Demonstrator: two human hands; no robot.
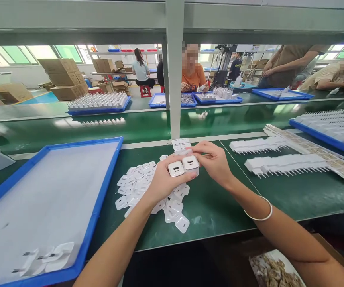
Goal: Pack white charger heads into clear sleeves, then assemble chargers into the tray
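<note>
Two white charger plugs (191,162) sit side by side in my left hand (163,175), their faces with port slots turned toward me. Its thumb and fingers wrap round them. My right hand (213,161) is closed at the far right side of the chargers, fingertips touching there; what they pinch is hidden. Beneath my hands lies a loose heap of white square covers (136,179) with small slots, on the green table (213,215). A small stack of similar white pieces (181,143) stands just beyond my fingers.
A blue-rimmed tray (100,199) on the left holds a few white plugs (49,257). Rows of white plugs (285,164) and a long strip lie right, beside another filled blue tray (327,133). A grey post (174,79) rises ahead; people work beyond it.
</note>
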